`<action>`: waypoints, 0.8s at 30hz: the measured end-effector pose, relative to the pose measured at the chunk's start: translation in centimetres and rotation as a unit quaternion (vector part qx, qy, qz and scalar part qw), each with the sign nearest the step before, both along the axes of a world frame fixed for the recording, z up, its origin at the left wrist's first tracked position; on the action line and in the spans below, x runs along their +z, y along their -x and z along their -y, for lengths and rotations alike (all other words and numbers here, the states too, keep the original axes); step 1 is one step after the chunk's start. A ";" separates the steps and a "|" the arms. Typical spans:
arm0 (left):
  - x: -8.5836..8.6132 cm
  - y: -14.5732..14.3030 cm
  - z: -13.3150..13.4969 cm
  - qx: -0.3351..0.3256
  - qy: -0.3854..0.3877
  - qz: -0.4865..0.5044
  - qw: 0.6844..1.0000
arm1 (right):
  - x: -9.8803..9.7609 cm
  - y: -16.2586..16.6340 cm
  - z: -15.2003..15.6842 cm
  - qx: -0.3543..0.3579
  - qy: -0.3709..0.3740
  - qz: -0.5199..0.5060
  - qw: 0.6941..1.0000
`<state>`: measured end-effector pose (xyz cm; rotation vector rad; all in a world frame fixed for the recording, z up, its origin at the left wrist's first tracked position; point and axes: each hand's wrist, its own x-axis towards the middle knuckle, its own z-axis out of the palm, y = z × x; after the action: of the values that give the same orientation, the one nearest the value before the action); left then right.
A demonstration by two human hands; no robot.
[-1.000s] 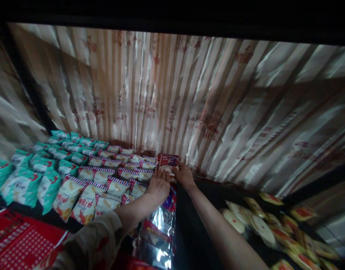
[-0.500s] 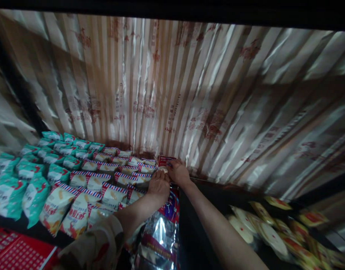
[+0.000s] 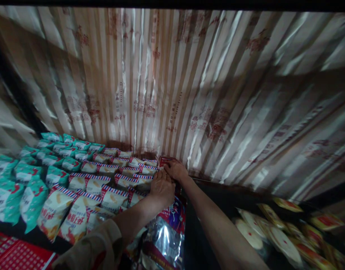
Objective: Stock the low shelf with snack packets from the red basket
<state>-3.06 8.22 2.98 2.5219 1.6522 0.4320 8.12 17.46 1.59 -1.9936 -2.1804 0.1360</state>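
At the back of the dark shelf, my hands meet at a dark red packet (image 3: 164, 161) standing against the striped wall covering. My right hand (image 3: 176, 171) has its fingers bent over the packet's right side. Close in front and to the left, my left hand (image 3: 162, 187) has its fingers held together against the packet's lower part, which the hands mostly hide. Below my left wrist lies a shiny silver, red and blue bag (image 3: 168, 230). Rows of cream snack bags (image 3: 113, 198) with striped red and blue tops stand left of my left hand.
Teal snack bags (image 3: 33, 198) stand in rows at the far left. A red perforated basket (image 3: 20, 251) is at the lower left. Several yellow-and-red packs (image 3: 310, 255) and pale round items (image 3: 283, 240) lie at the right. A dark bar (image 3: 172, 4) crosses the top.
Both hands remain at the red packet, with my left hand slightly further right and lower. The view has shifted a little, and the silver bag shows more to the right.
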 end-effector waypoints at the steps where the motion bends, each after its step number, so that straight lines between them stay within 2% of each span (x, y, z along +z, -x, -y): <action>1: 0.0 -0.1 0.0 0.001 -0.002 0.005 1.000 | 0.0 0.0 -0.1 -0.006 0.002 0.003 1.000; 12: 0.4 -0.4 -0.5 0.024 0.028 0.027 0.999 | 0.1 0.1 -0.3 -0.008 -0.040 -0.013 0.999; 17: 0.7 -0.1 -0.2 0.019 0.007 0.053 0.998 | 1.0 0.0 0.3 -0.004 -0.076 -0.024 0.997; 21: 1.1 1.0 1.8 0.001 -0.042 0.080 0.996 | 2.0 -0.1 3.2 0.003 -0.160 -0.101 0.982; 24: 1.4 2.2 5.5 -0.045 -0.093 0.142 0.984 | 2.6 0.2 7.7 0.002 -0.237 -0.229 0.944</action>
<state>-5.25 2.68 4.33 2.5014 1.4459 0.9269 7.94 9.80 4.18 -1.5084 -1.7186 0.0575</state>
